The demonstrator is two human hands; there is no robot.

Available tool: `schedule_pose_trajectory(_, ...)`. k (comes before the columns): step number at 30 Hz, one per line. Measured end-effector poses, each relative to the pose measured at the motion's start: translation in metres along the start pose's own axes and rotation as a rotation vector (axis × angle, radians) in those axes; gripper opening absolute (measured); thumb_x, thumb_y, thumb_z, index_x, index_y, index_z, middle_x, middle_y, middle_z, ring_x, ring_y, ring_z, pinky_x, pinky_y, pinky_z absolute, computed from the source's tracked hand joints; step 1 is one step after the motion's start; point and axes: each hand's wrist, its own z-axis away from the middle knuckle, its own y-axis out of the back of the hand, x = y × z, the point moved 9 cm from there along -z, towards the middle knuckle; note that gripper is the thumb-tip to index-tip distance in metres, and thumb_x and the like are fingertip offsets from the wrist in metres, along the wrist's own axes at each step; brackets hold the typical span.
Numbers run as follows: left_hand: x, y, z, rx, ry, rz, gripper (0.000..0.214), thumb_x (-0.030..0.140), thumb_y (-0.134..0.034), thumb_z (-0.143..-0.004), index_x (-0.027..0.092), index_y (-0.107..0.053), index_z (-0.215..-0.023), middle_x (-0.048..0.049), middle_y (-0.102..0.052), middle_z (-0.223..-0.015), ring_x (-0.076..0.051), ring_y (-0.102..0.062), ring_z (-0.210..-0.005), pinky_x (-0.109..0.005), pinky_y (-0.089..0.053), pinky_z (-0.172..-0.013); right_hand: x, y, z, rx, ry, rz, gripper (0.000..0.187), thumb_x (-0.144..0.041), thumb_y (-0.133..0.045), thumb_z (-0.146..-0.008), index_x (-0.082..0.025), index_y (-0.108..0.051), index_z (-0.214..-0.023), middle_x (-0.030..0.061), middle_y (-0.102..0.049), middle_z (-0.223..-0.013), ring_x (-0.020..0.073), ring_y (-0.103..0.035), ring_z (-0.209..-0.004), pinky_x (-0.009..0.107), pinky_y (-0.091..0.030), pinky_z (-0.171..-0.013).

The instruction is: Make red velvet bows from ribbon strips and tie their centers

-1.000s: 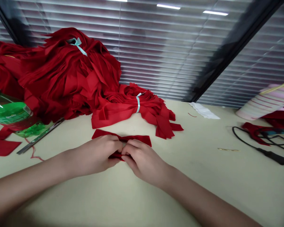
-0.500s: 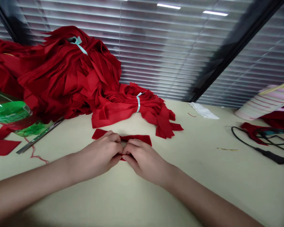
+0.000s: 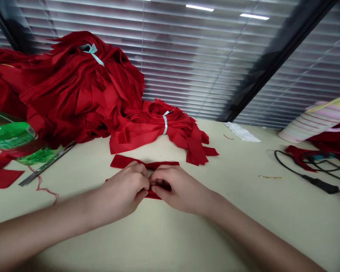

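My left hand [image 3: 130, 183] and my right hand [image 3: 178, 187] meet at the middle of the table, fingertips nearly touching. Both are closed in a pinch on a red fabric strip [image 3: 153, 195], which shows below and between the fingers. Most of this strip is hidden, so how it is folded I cannot tell. Just behind the knuckles lies a flat red length of fabric [image 3: 120, 161]; whether it joins the held strip is covered by my hands. Farther back, a bundle of red strips [image 3: 147, 128] is tied with a pale blue ribbon [image 3: 165, 123].
A large heap of red fabric [image 3: 73, 87] fills the back left against the blinds [image 3: 187, 68]. At left lie a green bottle [image 3: 14, 136] and a metal ruler-like bar [image 3: 47, 165]. To the right are a striped cup [image 3: 303, 122], a black cable [image 3: 320, 184] and a thin gold-coloured piece [image 3: 270, 177].
Both hands have shifted slightly toward me, and the right fingers have loosened a little apart. More of the red strip shows beneath them. The view has turned slightly.
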Motion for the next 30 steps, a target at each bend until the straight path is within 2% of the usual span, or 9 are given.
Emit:
schedule_pose_trajectory(5,0.005,-0.004,0.001,-0.019,0.021,-0.015,0.017,0.005,-0.053,-0.078,0.015,-0.062,-0.068,-0.005,-0.056,-0.079,-0.019,-0.053,-0.078,-0.033,-0.047,-0.069,0.005,-0.008,-0.001,-0.02,-0.062,0.04,0.016,-0.006,-0.055,-0.075,-0.017,-0.064,-0.068,0.0006,-0.063,-0.07,0.0129,-0.056,-0.07,0.024,-0.042,-0.061)
schedule_pose_trajectory(9,0.013,-0.007,0.004,-0.013,-0.006,-0.122,0.016,0.004,-0.05,-0.079,0.014,-0.059,-0.07,-0.0065,-0.056,-0.082,-0.021,-0.053,-0.081,-0.036,-0.047,-0.07,0.003,-0.008,0.003,-0.047,-0.061,0.08,0.011,-0.006,-0.057,-0.075,-0.016,-0.061,-0.072,0.0027,-0.063,-0.077,0.0148,-0.056,-0.074,0.027,-0.045,-0.067)
schedule_pose_trajectory(13,0.018,-0.007,0.007,0.024,-0.041,-0.158,0.017,0.008,-0.048,-0.082,0.015,-0.06,-0.073,-0.0075,-0.058,-0.084,-0.022,-0.055,-0.085,-0.036,-0.049,-0.074,-0.003,-0.011,0.005,-0.075,-0.036,0.228,0.013,-0.008,-0.05,-0.08,-0.014,-0.057,-0.071,0.0062,-0.06,-0.075,0.0169,-0.055,-0.07,0.028,-0.043,-0.061)
schedule_pose_trajectory(17,0.017,-0.005,0.008,0.077,-0.059,-0.131,0.016,0.011,-0.049,-0.084,0.016,-0.062,-0.076,-0.0065,-0.06,-0.083,-0.021,-0.058,-0.083,-0.034,-0.05,-0.074,-0.01,-0.011,0.004,-0.062,-0.004,0.309,0.012,-0.009,-0.052,-0.078,-0.014,-0.055,-0.067,0.0067,-0.061,-0.072,0.0176,-0.056,-0.066,0.028,-0.04,-0.058)
schedule_pose_trajectory(20,0.012,-0.009,0.008,0.043,-0.027,-0.128,0.015,0.01,-0.05,-0.082,0.017,-0.062,-0.076,-0.0055,-0.061,-0.08,-0.02,-0.058,-0.079,-0.034,-0.049,-0.072,-0.009,-0.011,0.004,-0.071,0.0,0.203,0.015,-0.008,-0.052,-0.077,-0.016,-0.053,-0.064,0.0034,-0.062,-0.068,0.0155,-0.057,-0.064,0.026,-0.039,-0.055)
schedule_pose_trajectory(23,0.007,-0.012,0.009,-0.002,0.022,-0.133,0.014,0.008,-0.051,-0.08,0.017,-0.062,-0.077,-0.005,-0.061,-0.081,-0.02,-0.058,-0.079,-0.035,-0.048,-0.072,0.0,-0.009,0.005,-0.075,-0.064,-0.026,0.011,-0.007,-0.053,-0.075,-0.018,-0.051,-0.073,-0.0018,-0.062,-0.066,0.0112,-0.057,-0.06,0.022,-0.039,-0.051)
schedule_pose_trajectory(26,0.008,-0.011,0.008,-0.014,0.015,-0.11,0.016,0.007,-0.051,-0.079,0.017,-0.061,-0.074,-0.0035,-0.061,-0.08,-0.018,-0.057,-0.077,-0.032,-0.046,-0.068,0.007,-0.007,0.005,-0.042,-0.123,-0.212,0.023,-0.01,-0.062,-0.069,-0.02,-0.045,-0.08,-0.0035,-0.063,-0.07,0.0112,-0.059,-0.063,0.021,-0.043,-0.051)
schedule_pose_trajectory(30,0.008,-0.01,0.006,-0.02,0.02,-0.088,0.02,0.005,-0.051,-0.078,0.017,-0.056,-0.062,-0.001,-0.058,-0.071,-0.015,-0.056,-0.07,-0.028,-0.042,-0.062,0.011,-0.009,0.004,-0.044,-0.161,-0.328,0.029,-0.007,-0.065,-0.066,-0.021,-0.04,-0.075,-0.0036,-0.064,-0.07,0.012,-0.062,-0.065,0.021,-0.045,-0.052)
